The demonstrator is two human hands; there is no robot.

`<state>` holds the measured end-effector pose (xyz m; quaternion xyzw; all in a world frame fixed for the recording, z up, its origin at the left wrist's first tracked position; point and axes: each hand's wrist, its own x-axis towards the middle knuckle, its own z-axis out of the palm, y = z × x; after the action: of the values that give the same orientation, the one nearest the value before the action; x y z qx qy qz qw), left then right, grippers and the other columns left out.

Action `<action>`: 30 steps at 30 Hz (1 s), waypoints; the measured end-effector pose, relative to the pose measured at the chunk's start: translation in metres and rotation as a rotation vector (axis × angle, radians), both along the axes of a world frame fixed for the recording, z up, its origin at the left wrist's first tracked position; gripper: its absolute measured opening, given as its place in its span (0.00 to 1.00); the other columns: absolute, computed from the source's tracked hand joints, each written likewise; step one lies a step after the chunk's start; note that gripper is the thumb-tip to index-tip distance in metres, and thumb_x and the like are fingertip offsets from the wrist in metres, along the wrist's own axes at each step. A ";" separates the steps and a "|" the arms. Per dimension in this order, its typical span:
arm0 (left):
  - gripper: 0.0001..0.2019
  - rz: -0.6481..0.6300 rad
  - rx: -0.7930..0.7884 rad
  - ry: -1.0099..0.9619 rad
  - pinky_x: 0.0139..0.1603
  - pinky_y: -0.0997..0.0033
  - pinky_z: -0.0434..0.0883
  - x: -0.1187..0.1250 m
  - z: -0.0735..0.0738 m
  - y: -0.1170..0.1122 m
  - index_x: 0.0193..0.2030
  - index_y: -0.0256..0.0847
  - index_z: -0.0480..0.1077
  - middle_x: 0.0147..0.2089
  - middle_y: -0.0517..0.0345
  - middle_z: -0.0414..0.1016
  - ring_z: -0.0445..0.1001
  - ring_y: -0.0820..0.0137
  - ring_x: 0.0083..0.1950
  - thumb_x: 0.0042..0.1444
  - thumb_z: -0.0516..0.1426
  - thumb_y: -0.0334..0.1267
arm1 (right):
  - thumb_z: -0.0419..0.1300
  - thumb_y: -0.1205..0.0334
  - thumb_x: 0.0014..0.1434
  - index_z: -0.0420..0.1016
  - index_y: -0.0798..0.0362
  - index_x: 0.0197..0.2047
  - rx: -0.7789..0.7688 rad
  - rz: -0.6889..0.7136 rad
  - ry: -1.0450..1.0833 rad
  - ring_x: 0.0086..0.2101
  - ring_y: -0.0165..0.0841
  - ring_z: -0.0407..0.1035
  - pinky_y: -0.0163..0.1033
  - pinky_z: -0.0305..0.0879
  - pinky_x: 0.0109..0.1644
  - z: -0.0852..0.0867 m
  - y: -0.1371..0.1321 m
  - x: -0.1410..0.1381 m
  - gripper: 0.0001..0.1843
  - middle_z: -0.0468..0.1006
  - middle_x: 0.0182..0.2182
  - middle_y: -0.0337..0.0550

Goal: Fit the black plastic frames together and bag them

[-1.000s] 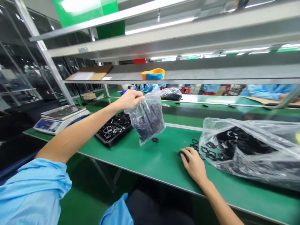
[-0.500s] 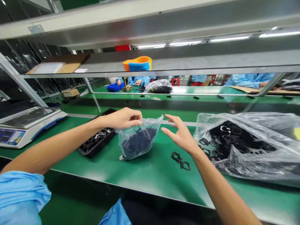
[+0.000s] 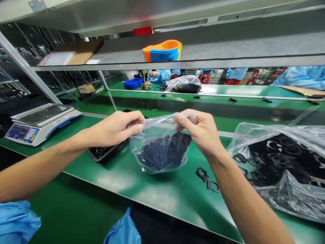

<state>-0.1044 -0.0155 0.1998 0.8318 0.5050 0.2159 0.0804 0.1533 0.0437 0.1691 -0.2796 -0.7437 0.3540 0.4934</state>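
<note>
Between my hands a clear plastic bag (image 3: 162,162) filled with small dark parts is held by its top edge over the green table (image 3: 149,189). My left hand (image 3: 119,127) pinches the bag's left upper corner. At the right upper corner, my right hand (image 3: 199,127) has its fingers closed on the plastic. The bag's mouth is stretched between them. Two black ring-shaped plastic parts (image 3: 207,179) lie on the table below my right hand. Behind my left hand, partly hidden, is a black tray (image 3: 101,156) of small parts.
On the right lies a large clear bag (image 3: 286,200) full of black ring parts. A weighing scale (image 3: 43,122) stands at the left. Orange and blue bins (image 3: 164,52) sit on the shelf (image 3: 228,62) overhead. Across the bench, a co-worker's hand (image 3: 153,74) is near a blue tray (image 3: 133,83).
My right hand, open and apart from the bag before, has closed on its right upper corner. The bag's top is now pulled wide and taut. The camera view has shifted.
</note>
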 end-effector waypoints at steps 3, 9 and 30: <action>0.20 -0.118 -0.087 -0.012 0.39 0.70 0.71 0.011 -0.017 0.018 0.52 0.42 0.69 0.45 0.54 0.80 0.77 0.64 0.41 0.58 0.60 0.51 | 0.65 0.35 0.57 0.75 0.55 0.25 -0.063 0.020 -0.135 0.24 0.31 0.66 0.36 0.61 0.31 -0.010 0.005 0.002 0.29 0.75 0.21 0.41; 0.10 -0.166 0.067 0.096 0.32 0.70 0.59 0.048 -0.041 0.045 0.33 0.41 0.65 0.29 0.57 0.72 0.69 0.67 0.30 0.66 0.51 0.40 | 0.66 0.45 0.59 0.78 0.55 0.35 -0.029 -0.086 -0.229 0.27 0.32 0.69 0.37 0.65 0.34 -0.021 0.009 0.022 0.20 0.78 0.27 0.41; 0.28 -0.240 -0.013 -0.542 0.26 0.71 0.52 0.112 -0.075 0.064 0.23 0.42 0.52 0.22 0.64 0.51 0.54 0.77 0.24 0.71 0.47 0.57 | 0.59 0.70 0.57 0.74 0.54 0.42 0.155 -0.609 -0.741 0.42 0.49 0.74 0.52 0.69 0.48 -0.031 0.048 -0.010 0.09 0.78 0.38 0.51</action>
<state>0.0074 0.0489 0.1252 0.7971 0.3646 0.4157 0.2427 0.1429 0.0915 0.1385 -0.5543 -0.7777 0.0138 0.2961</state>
